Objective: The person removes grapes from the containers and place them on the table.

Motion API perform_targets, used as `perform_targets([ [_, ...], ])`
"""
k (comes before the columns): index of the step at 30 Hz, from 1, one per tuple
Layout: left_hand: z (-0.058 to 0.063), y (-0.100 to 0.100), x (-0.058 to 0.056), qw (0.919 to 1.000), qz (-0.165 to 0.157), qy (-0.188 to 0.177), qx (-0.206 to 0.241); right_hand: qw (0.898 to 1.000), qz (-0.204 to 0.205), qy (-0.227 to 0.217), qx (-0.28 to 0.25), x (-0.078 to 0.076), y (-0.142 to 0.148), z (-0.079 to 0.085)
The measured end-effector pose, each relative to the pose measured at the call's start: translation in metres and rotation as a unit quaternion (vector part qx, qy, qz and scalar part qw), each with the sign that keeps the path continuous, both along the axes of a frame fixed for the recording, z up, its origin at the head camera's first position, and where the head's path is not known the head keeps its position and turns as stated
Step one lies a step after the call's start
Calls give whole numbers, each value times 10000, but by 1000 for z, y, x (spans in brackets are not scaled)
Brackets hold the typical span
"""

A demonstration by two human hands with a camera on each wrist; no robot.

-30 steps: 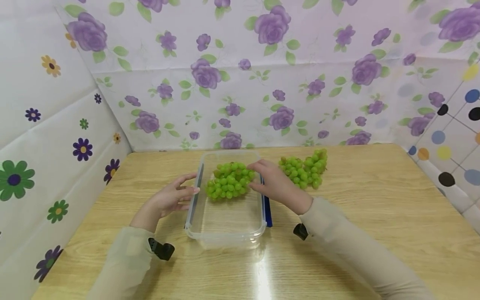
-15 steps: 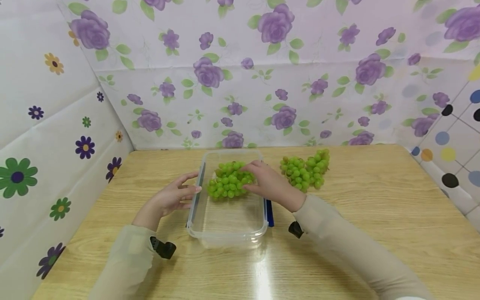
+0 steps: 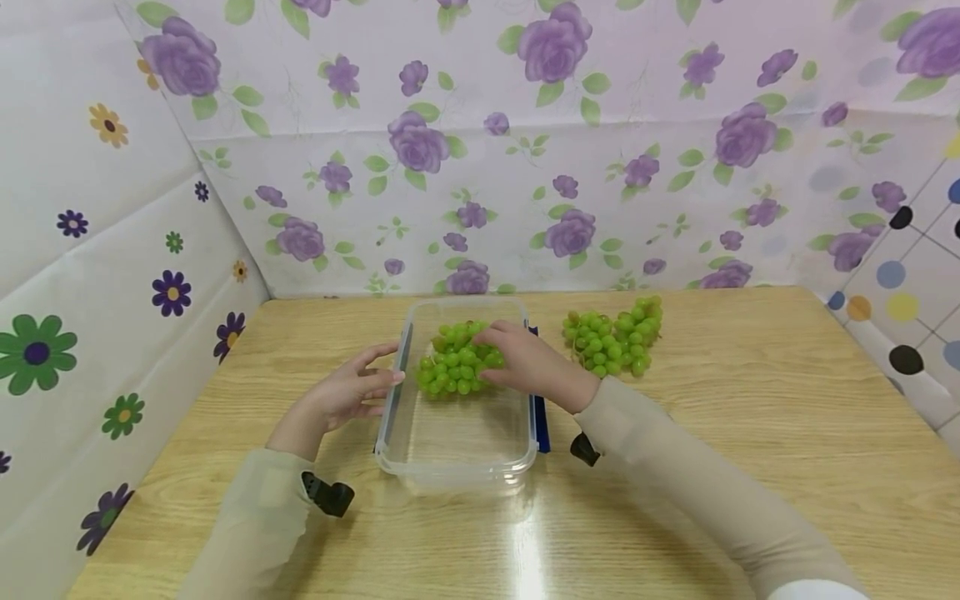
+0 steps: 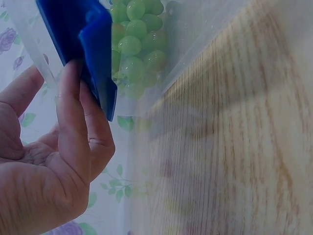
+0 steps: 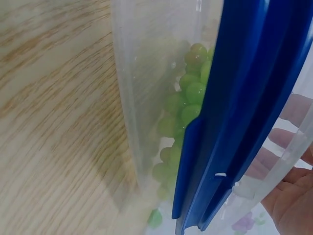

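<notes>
Head view — right fingers (image 3: 491, 333) loose on boxed grapes (image 3: 453, 367), left fingers (image 3: 375, 367) straight against container (image 3: 457, 467) — spare bunch (image 3: 611, 342) beside.

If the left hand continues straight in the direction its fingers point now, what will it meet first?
The left hand points toward the clear container. Its fingertips already seem to touch the blue latch on the near wall, so that comes first, before the grapes inside.

We see green grapes (image 3: 456, 363) in a clear box (image 3: 454, 463) with blue clips (image 3: 542, 425), and more green grapes (image 3: 613, 338) to its right. The counter (image 3: 750, 433) is pale wood grain. The far wall (image 3: 525, 150) shows purple roses with green leaves; our sleeves (image 3: 697, 492) are beige.
</notes>
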State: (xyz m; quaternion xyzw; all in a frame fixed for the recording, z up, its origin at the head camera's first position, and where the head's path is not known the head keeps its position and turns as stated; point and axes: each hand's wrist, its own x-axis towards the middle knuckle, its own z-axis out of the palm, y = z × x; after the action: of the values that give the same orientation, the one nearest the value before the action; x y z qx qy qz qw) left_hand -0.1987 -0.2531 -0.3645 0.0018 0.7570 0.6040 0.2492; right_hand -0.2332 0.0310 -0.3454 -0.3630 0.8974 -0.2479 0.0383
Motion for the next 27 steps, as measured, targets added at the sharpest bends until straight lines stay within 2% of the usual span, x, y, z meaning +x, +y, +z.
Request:
perform_targets([
  [6, 0, 0, 0, 10000, 21, -18, -4, 9997, 100, -205, -98, -5, -7, -1],
  [16, -3, -1, -2, 10000, 71, 11, -53, 9990, -75, -447, -39, -15, -14, -6],
  [27, -3, -1, -2, 10000, 60, 10, -21, 9996, 90, -273, 63, -16, -27, -7],
])
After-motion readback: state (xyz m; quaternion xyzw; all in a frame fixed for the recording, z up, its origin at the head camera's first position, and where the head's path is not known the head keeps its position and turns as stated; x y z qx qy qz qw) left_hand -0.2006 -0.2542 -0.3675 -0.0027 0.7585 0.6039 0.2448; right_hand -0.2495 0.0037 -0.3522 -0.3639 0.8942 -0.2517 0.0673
